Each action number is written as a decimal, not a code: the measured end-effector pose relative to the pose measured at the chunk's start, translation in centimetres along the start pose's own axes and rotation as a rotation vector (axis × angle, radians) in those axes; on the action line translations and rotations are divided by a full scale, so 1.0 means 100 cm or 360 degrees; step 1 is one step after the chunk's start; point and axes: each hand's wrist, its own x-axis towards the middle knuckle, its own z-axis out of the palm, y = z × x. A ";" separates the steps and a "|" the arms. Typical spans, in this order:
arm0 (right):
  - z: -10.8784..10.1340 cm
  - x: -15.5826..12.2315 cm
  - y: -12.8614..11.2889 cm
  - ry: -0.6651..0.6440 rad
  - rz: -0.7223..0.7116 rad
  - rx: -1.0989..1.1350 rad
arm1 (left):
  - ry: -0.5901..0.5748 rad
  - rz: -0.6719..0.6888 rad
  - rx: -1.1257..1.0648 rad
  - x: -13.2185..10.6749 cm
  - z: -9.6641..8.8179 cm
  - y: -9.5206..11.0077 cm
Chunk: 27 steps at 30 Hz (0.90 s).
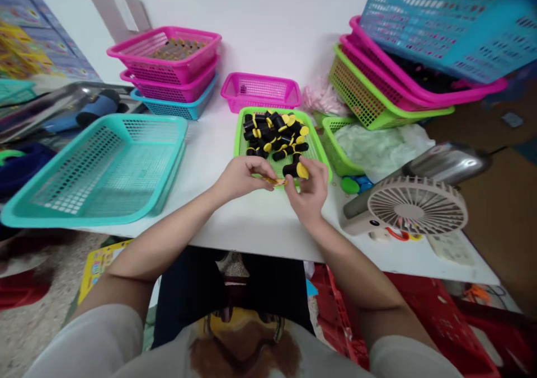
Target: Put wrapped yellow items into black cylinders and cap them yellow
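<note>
To the left of a lime-green tray point(315, 149) sits a turquoise basket point(121, 165); a stack of pink baskets point(193, 65) on a blue basket point(180, 109) rises beyond the tray's far-left corner. Over the tray's near edge, a worker's left hand point(241, 178) pinches a small yellow piece point(274, 182) between thumb and fingers. Capped black-and-yellow cylinders point(285, 143) lie heaped in the tray. The right hand point(312, 190) curls over its near-right corner, thumb at the yellow piece, fingers against one yellow-capped black cylinder point(290, 170); whether they grip it cannot be told. A handheld fan point(417, 207) stands right of the tray.
</note>
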 end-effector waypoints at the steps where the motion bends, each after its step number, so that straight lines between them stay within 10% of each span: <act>1: 0.000 -0.001 -0.001 0.0025 0.0052 0.0050 | 0.0009 -0.0055 -0.0018 0.004 0.003 -0.006; 11: -0.004 -0.002 0.000 -0.0107 0.0258 0.0251 | 0.0069 0.0630 0.0520 -0.040 -0.002 -0.043; 27: -0.017 0.012 -0.018 -0.0473 0.0219 0.0415 | 0.0108 0.0317 0.0326 -0.039 -0.006 -0.059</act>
